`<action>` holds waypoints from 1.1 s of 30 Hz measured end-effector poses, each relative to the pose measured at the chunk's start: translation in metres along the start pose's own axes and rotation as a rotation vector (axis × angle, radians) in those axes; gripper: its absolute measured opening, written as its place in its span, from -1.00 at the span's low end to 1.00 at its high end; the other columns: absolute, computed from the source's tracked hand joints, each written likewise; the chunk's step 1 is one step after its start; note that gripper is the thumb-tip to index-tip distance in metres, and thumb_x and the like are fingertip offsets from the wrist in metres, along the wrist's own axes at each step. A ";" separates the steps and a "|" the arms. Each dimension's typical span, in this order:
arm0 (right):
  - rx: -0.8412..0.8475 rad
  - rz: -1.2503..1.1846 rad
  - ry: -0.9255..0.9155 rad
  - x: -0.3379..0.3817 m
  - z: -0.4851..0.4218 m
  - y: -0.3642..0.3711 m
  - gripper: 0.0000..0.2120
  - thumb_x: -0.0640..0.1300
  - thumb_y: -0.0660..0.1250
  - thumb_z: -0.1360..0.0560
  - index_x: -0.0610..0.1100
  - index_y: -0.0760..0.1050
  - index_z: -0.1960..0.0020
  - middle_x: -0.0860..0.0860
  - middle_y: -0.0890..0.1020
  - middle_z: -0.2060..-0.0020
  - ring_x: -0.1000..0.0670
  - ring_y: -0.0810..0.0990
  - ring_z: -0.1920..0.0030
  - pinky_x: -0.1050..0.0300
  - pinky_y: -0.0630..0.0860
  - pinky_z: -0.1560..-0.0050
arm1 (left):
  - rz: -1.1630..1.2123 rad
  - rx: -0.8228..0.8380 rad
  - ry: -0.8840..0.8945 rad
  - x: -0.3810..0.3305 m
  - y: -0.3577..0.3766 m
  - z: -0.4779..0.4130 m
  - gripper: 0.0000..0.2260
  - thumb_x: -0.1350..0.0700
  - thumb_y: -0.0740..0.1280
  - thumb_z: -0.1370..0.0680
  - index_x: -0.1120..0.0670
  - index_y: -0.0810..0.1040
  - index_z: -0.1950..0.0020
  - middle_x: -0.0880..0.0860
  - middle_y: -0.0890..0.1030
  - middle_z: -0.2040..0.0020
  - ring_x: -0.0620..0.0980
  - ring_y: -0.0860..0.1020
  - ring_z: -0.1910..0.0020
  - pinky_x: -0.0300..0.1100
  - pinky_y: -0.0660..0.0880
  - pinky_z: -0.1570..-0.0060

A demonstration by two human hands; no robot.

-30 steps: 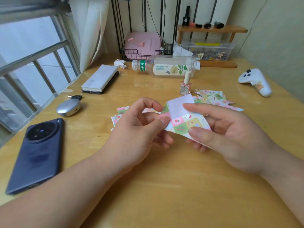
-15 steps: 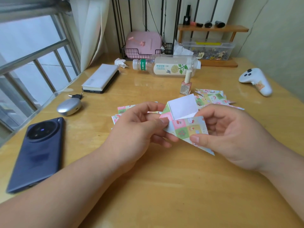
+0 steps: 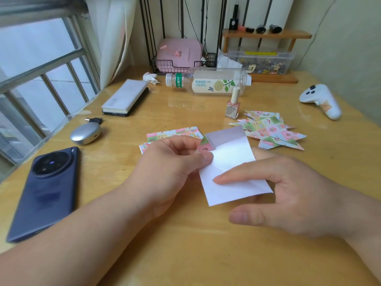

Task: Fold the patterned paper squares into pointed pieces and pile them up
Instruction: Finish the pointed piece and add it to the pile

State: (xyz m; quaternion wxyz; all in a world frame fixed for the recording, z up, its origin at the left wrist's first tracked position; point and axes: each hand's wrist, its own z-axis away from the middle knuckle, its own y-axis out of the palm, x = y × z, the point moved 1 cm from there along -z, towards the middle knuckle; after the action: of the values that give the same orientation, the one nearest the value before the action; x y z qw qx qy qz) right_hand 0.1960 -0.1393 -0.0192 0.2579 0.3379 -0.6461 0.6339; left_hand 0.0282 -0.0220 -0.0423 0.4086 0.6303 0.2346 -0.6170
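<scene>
Paper square (image 3: 231, 162), white side up, one patterned corner turned over at its upper left, held low over the wooden table (image 3: 206, 254). Left hand (image 3: 165, 168) pinches that folded corner, thumb on top. Right hand (image 3: 288, 195): index finger straight across the white face, thumb clear of the sheet, other fingers hidden beneath. Pile of pointed pieces (image 3: 272, 131) behind on the right; flat patterned squares (image 3: 175, 134) behind the left hand.

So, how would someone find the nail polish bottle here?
Find the clear drink bottle lying on its side across the desk. Just in front stands the nail polish bottle, left of the folded paper pile. Only it is small, upright, pink with a cream cap.
</scene>
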 end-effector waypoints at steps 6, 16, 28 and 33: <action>-0.286 -0.251 0.003 -0.001 -0.006 0.000 -0.57 0.09 0.53 -0.35 0.12 0.37 -0.08 -0.06 0.64 0.14 -0.18 0.61 0.12 -0.26 0.56 0.08 | -0.250 -0.008 0.135 0.000 0.000 0.000 -0.86 0.23 0.45 -0.54 0.08 0.68 0.22 0.15 0.66 0.25 0.04 0.54 0.30 -0.25 0.47 0.30; -0.412 -0.456 0.048 -0.002 -0.013 -0.001 -0.73 -0.38 0.37 -0.47 -0.05 0.73 0.10 0.08 0.75 0.17 0.18 0.69 0.10 0.37 0.54 0.08 | -0.077 0.070 0.074 -0.005 0.004 0.006 -0.83 0.32 0.43 -0.44 0.08 0.76 0.17 0.33 0.68 0.01 0.18 0.60 0.05 0.11 0.51 -0.14; -0.337 -0.804 0.096 -0.008 -0.011 -0.010 -0.67 -0.26 0.14 -0.39 -0.27 0.69 0.25 -0.36 0.64 0.24 -0.25 0.65 0.18 -0.06 0.52 0.14 | -0.106 0.184 0.128 -0.004 0.001 0.006 -0.87 0.21 0.42 -0.32 0.19 0.74 0.21 0.43 0.58 0.18 0.19 0.51 0.21 -0.11 0.51 0.11; -0.367 -0.424 0.026 -0.010 -0.009 -0.008 -0.82 -0.21 0.47 -0.36 -0.13 0.68 0.03 -0.07 0.71 0.22 0.00 0.64 0.19 0.19 0.54 0.14 | -0.222 0.118 0.126 -0.002 0.002 0.006 -0.90 0.19 0.48 -0.36 0.10 0.75 0.15 0.31 0.69 0.10 0.13 0.61 0.13 0.05 0.52 -0.07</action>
State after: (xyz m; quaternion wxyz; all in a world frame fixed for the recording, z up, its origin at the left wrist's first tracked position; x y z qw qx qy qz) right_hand 0.2072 -0.1293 -0.0211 0.4499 0.4049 -0.6616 0.4427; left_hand 0.0259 -0.0272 -0.0390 0.2845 0.6608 0.2913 -0.6305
